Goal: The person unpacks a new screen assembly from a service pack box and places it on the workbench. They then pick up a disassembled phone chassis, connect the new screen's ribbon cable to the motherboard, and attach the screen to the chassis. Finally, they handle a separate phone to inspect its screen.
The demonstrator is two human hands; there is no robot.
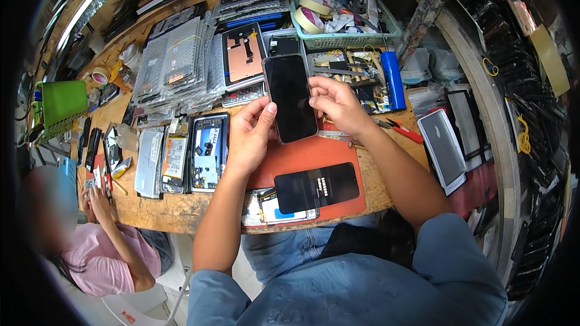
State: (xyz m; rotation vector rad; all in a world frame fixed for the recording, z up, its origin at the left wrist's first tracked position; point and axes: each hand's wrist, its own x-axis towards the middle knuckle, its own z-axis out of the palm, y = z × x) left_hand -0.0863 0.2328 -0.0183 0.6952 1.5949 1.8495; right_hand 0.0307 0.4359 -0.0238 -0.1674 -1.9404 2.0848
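A black-screened smartphone [291, 99] is held upright between my two hands above the workbench. My left hand [251, 125] grips its lower left edge, the thumb along the side. On the opposite edge, my right hand [338, 104] has its fingers and thumb closed at the phone's side. Below them, a second phone screen [317, 188] with white lettering lit on it lies on a red-orange mat [272, 169]. It partly covers an opened phone body [266, 210] with its inner parts bare.
Opened phones [208, 151] stand left of the mat. Bubble-wrapped panels [175, 60] are stacked behind. A green basket [344, 39] holds tape rolls and scraps. Red-handled pliers [405, 131] lie at right, near a blue cylinder [393, 81]. A person in pink [109, 256] sits at left.
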